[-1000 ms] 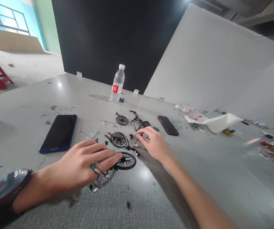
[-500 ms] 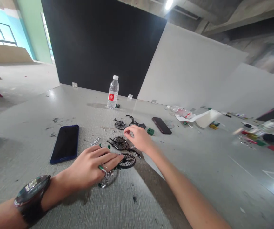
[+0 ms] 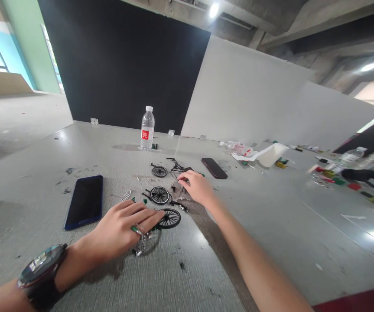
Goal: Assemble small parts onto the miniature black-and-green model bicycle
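Observation:
My left hand (image 3: 128,223) lies palm down with its fingers stretched out. Its fingertips touch the edge of the nearest small black spoked wheel (image 3: 170,218). Around its lower fingers show a green piece and silver parts (image 3: 140,248); how they sit against the hand is partly hidden. With fingertips pinched together, my right hand (image 3: 196,185) is low over small loose parts; whatever it pinches is too small to make out. A middle toy bicycle wheel (image 3: 160,195) and a farther wheel (image 3: 159,171) lie beside it. Behind the fingers is a black handlebar-like part (image 3: 174,164).
A blue-edged phone (image 3: 85,202) lies left of my hands, and a dark phone (image 3: 214,167) lies beyond the right one. A water bottle (image 3: 147,128) stands upright at the back. Farther right are a lying bottle (image 3: 237,148), a white tray-like piece (image 3: 273,155) and scattered coloured parts.
The camera view has turned slightly to the right. My right hand has shifted a little rightward from the wheels, while the left stays at the nearest wheel.

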`<action>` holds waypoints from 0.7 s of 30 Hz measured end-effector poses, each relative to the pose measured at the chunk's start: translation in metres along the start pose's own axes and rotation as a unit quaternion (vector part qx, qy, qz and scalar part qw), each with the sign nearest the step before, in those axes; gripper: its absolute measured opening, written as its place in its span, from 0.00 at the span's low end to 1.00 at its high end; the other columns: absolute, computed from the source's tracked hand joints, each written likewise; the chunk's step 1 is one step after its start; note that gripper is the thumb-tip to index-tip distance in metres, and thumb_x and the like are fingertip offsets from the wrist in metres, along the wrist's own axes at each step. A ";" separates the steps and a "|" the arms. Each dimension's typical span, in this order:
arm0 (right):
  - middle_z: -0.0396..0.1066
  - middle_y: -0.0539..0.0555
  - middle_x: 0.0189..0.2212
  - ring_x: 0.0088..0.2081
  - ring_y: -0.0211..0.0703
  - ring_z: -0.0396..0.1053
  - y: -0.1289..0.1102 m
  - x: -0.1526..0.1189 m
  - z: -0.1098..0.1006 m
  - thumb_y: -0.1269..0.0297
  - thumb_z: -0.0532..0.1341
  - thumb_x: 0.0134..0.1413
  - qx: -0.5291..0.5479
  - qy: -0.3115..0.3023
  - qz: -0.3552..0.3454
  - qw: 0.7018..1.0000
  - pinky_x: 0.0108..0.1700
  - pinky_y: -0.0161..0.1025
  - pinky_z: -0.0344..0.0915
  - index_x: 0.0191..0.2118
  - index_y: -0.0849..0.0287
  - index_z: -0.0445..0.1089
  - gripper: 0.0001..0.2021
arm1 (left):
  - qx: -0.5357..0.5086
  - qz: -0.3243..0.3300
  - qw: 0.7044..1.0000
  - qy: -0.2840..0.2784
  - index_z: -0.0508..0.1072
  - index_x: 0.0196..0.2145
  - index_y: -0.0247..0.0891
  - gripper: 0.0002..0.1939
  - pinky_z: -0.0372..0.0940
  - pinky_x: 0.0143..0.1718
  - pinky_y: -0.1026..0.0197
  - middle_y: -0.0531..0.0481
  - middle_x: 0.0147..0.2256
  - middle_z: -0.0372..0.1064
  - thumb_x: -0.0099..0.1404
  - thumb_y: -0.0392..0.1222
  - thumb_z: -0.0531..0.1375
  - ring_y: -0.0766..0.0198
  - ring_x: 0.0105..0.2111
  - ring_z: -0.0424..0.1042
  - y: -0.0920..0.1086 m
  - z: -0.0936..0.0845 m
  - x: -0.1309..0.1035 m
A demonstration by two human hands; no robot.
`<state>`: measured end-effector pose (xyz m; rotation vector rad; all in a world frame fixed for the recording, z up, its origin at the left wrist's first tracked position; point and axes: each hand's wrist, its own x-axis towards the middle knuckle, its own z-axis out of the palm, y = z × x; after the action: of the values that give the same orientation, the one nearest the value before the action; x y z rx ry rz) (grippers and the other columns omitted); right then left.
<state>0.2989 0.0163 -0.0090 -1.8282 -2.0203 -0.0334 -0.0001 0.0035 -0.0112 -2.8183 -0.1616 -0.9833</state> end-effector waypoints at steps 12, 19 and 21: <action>0.76 0.54 0.42 0.41 0.43 0.72 -0.024 -0.004 0.005 0.64 0.56 0.67 0.046 0.014 -0.067 0.997 0.45 0.39 0.65 0.41 0.54 0.74 0.09 | -0.004 -0.017 1.000 0.006 0.68 0.55 0.32 0.16 0.70 0.37 0.53 0.45 0.43 0.77 0.72 0.29 0.51 0.57 0.38 0.76 -0.002 0.000 -0.002; 0.76 0.53 0.41 0.42 0.43 0.73 -0.023 -0.005 0.007 0.65 0.57 0.66 0.039 0.022 -0.049 0.998 0.45 0.40 0.65 0.40 0.54 0.74 0.08 | 0.005 -0.021 1.000 0.000 0.68 0.54 0.33 0.14 0.70 0.37 0.53 0.46 0.42 0.78 0.73 0.31 0.53 0.57 0.37 0.76 -0.004 0.003 -0.001; 0.76 0.54 0.42 0.42 0.45 0.73 -0.020 -0.005 0.008 0.66 0.57 0.65 0.031 0.029 -0.034 0.999 0.45 0.41 0.65 0.40 0.54 0.74 0.08 | 0.008 -0.020 1.000 0.000 0.68 0.54 0.33 0.14 0.70 0.37 0.53 0.46 0.42 0.78 0.72 0.31 0.54 0.57 0.36 0.76 -0.003 0.003 -0.002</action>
<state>0.2775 0.0111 -0.0127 -1.7009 -2.0196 -0.0428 -0.0001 0.0073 -0.0140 -2.8117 -0.2261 -0.9863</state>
